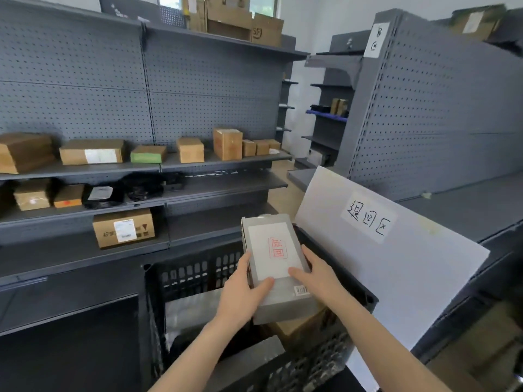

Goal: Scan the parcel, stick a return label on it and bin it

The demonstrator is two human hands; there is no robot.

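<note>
A flat grey parcel [285, 298] is held above a black slatted crate [192, 274] in the lower middle of the view. On its top face is a white return label [271, 250] with red characters, and a small barcode sticker sits near its right edge. My left hand [243, 292] grips the parcel's left side with the thumb on the label's lower corner. My right hand [317, 274] holds the right side, its fingers lying on the label. Inside the crate I see bubble wrap and a brown box under the parcel.
A white board [396, 250] with handwritten black characters leans against the crate's right side. Grey pegboard shelving [198, 162] on the left carries several cardboard boxes and dark bags. Another grey shelf unit [441, 108] stands to the right, with a narrow aisle between.
</note>
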